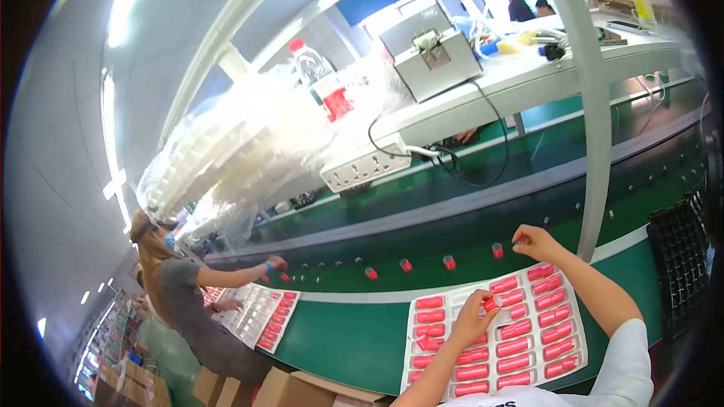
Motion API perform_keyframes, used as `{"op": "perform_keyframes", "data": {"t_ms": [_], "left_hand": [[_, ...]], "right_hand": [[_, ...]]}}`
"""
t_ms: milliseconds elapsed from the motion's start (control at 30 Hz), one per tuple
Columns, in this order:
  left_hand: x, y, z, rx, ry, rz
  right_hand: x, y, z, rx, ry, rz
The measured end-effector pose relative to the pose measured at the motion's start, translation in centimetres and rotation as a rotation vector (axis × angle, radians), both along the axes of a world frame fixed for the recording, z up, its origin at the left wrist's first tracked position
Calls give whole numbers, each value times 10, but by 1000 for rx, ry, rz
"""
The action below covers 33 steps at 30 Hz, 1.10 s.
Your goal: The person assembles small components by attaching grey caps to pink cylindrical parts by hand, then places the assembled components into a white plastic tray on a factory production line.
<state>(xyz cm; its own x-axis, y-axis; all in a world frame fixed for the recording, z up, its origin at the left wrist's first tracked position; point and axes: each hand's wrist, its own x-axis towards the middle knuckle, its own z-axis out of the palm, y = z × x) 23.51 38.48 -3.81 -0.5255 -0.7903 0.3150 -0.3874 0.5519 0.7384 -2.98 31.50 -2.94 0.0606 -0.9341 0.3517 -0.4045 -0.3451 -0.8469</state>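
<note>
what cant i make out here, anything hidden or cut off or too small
All in the head view:
- anything in the right hand's fingertips: too small
- slots of the white tray beneath the left hand and forearm: covered
- right side of the black gridded crate: lost in the dark rim
- clear plastic bag's exact contents: glare

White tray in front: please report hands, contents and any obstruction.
Left hand pinching red cylinder above white tray. Right hand beside another cylinder on green belt, grip unclear. Tray holding many red cylinders. Left forearm hiding part of it.
</note>
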Motion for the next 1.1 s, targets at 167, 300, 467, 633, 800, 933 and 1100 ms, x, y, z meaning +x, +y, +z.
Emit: {"op": "perform_keyframes", "data": {"t_ms": [167, 300, 467, 633, 800, 933, 1100], "left_hand": [[7, -25, 6, 557, 688, -104], [31, -23, 48, 843, 1357, -547], [67, 0, 68, 627, 1513, -678], [92, 31, 66, 600, 1035, -318], [71, 51, 92, 468, 840, -171], [46, 40, 96, 348, 842, -153], [24, 30, 90, 518, 1091, -162]], "right_hand": [[6, 15, 20, -27, -85, 64], [6, 20, 14, 10, -159, 145], [12, 52, 39, 108, -130, 145], [26, 84, 63, 244, -284, 218], [59, 109, 90, 150, -324, 423], [78, 106, 98, -36, -319, 436], [82, 112, 109, -81, -428, 398]]}}
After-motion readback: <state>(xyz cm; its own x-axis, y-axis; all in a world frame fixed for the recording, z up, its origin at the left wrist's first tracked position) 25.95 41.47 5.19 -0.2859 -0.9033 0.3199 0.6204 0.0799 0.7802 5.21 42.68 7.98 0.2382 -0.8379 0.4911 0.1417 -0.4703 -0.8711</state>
